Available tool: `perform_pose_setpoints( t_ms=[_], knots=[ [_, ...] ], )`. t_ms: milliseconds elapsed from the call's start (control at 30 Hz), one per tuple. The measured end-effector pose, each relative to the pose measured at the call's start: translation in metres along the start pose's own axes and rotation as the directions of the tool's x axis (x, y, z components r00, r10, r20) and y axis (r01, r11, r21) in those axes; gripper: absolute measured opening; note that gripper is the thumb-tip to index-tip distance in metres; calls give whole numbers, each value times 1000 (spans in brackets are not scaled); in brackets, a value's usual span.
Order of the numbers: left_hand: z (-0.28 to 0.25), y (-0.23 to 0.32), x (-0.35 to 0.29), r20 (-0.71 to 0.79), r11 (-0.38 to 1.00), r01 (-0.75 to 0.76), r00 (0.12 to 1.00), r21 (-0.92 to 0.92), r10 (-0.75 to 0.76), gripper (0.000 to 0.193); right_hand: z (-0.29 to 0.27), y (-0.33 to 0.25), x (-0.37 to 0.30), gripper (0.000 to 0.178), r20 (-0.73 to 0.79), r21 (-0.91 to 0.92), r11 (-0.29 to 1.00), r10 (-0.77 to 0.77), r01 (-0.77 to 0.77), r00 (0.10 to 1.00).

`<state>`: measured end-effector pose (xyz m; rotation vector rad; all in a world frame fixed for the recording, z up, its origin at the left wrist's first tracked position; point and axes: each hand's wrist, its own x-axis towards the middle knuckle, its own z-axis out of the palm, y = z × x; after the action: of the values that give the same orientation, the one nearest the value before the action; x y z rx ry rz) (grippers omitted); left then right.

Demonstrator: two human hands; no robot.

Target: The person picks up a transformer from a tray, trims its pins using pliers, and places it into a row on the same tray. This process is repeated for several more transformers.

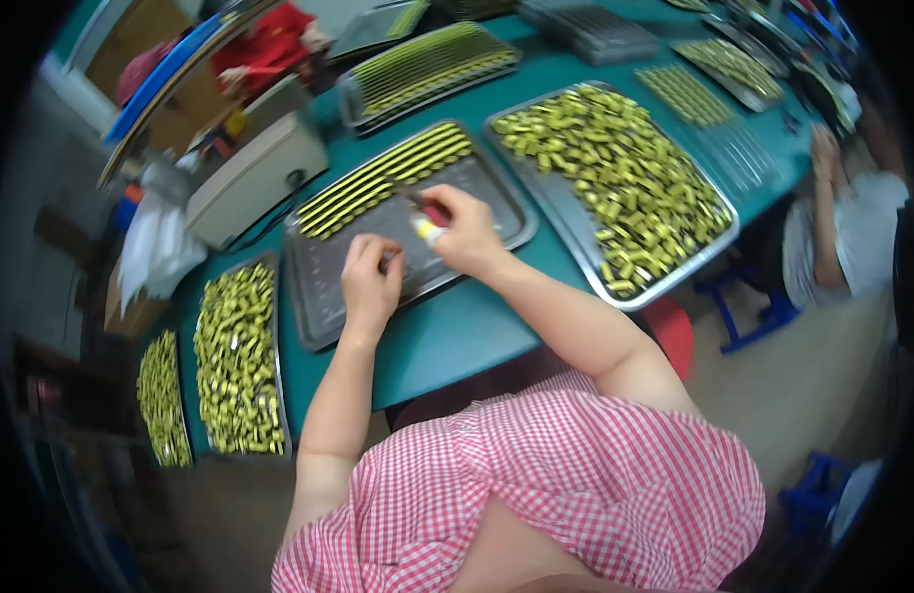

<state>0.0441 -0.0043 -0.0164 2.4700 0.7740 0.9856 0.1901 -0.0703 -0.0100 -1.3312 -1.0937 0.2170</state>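
Note:
In front of me lies a dark grey tray (328, 282) with several neat rows of small yellow-green cylinders (383, 178) along its far side. My right hand (464, 232) is closed around a small tool (429, 225) with a red and yellow-white handle; a dark part of it points toward the rows. The tool's exact kind is blurred. Over the tray's near half, my left hand (371, 275) has its thumb and fingers curled together. A small dark spot shows at those fingertips, too unclear to name.
Loose yellow-green cylinders fill a large metal tray (575, 242) at right and two narrower trays (279, 395) (185, 435) at left. A beige box-shaped device (259, 173) stands behind, left of a tray of rows (353, 109). Another person (842, 237) sits at the far right.

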Motion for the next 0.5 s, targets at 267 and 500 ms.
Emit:
perform_pose_setpoints(
  t_ms=[267, 500],
  knots=[
    [8, -8, -13, -97, 968, -249, 963, 26, 250, 10, -7, 11, 8, 18, -80, -218, 969, -138, 118, 987],
    [0, -8, -18, -113, 973, -212, 973, -88, 201, 10, -75, -35, -8, 21, 127, -560, 792, -208, 243, 970]
  ],
)
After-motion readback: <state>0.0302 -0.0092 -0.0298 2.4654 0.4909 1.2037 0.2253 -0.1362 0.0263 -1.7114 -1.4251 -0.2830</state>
